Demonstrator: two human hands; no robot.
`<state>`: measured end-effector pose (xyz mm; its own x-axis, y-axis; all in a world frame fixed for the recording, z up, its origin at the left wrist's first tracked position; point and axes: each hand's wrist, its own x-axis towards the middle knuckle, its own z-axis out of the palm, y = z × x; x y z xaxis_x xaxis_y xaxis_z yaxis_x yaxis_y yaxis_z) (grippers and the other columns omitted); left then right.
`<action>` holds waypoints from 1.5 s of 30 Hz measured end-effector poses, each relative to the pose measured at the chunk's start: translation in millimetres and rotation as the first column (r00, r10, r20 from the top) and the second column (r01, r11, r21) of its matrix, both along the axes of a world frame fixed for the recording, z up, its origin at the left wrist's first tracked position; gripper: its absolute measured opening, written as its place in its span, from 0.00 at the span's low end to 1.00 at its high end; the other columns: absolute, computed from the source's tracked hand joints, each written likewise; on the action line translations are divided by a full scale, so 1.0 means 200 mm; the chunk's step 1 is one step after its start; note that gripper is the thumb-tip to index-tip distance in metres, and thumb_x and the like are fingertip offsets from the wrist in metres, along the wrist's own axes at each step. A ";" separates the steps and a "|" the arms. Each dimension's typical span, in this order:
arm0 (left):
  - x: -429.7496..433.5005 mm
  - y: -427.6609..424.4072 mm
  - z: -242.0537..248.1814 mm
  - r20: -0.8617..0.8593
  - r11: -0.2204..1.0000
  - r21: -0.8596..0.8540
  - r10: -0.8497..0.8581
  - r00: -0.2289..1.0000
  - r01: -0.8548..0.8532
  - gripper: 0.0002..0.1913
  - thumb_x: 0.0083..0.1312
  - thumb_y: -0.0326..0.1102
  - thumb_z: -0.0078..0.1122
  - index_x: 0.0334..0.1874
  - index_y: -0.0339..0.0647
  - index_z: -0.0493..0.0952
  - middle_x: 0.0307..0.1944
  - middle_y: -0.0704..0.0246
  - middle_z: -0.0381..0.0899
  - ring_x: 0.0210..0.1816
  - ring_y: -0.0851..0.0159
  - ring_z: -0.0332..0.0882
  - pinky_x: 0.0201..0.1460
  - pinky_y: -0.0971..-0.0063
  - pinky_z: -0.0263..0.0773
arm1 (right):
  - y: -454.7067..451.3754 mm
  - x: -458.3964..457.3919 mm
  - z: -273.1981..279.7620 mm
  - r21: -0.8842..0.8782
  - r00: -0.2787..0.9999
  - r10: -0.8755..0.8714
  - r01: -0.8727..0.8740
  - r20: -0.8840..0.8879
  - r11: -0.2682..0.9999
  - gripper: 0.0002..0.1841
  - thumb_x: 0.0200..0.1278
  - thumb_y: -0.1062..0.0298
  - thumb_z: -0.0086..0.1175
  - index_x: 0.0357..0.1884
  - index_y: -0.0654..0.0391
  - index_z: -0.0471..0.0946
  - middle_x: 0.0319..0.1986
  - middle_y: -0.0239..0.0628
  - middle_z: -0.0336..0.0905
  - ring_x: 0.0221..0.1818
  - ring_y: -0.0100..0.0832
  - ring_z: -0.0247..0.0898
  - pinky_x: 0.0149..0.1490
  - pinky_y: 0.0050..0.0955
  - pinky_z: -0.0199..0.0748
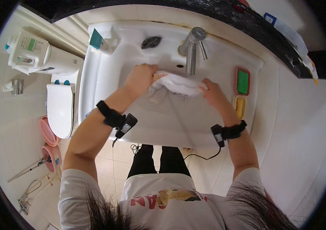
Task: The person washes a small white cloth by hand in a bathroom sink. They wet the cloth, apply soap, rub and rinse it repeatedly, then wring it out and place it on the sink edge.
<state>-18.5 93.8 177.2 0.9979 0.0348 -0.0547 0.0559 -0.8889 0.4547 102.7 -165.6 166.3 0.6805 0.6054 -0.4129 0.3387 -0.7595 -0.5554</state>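
A wet white cloth (180, 84) is stretched between my two hands over the basin of a white ceramic sink (163, 123). My left hand (142, 77) grips its left end, and my right hand (213, 91) pinches its right end. Just beyond the cloth stands a metal single-lever faucet (191, 51), its spout pointing towards me. Below the cloth's left part, greyish wet fabric or suds (158, 95) show in the basin; which of these I cannot tell.
On the sink's right rim lie a green soap bar in a pink dish (242, 81) and a yellow bar (240, 107) in another. A tube (99, 41) stands at the back left, near a dark oval pad (151, 42). A white toilet (60, 110) is to the left.
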 end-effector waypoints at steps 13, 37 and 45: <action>-0.10 0.04 1.11 0.387 0.751 -0.643 0.153 0.909 0.147 0.08 0.62 0.32 0.59 0.40 0.41 0.70 0.34 0.74 0.71 0.35 0.74 0.71 0.38 0.82 0.69 | -0.09 -0.08 1.10 0.341 0.956 -0.228 0.155 0.187 0.927 0.29 0.47 0.60 0.69 0.48 0.58 0.67 0.39 0.41 0.77 0.42 0.33 0.74 0.46 0.29 0.74; -0.03 -0.42 -0.68 -0.541 0.997 0.079 0.033 0.841 0.012 0.27 0.68 0.55 0.41 0.69 0.64 0.56 0.71 0.61 0.46 0.72 0.47 0.33 0.60 0.28 0.42 | 0.03 -0.30 -0.69 -0.319 0.964 0.197 -0.133 0.177 0.938 0.32 0.58 0.52 0.55 0.65 0.43 0.59 0.69 0.49 0.34 0.67 0.69 0.33 0.56 0.72 0.54; 0.08 -0.43 -0.98 -0.271 0.977 0.208 0.095 0.958 -0.038 0.17 0.60 0.42 0.53 0.52 0.60 0.74 0.60 0.68 0.65 0.59 0.56 0.62 0.47 0.42 0.61 | 0.11 -0.19 -1.03 -0.148 0.925 0.283 -0.252 0.253 0.956 0.19 0.56 0.68 0.54 0.52 0.48 0.73 0.57 0.47 0.57 0.57 0.51 0.59 0.51 0.43 0.71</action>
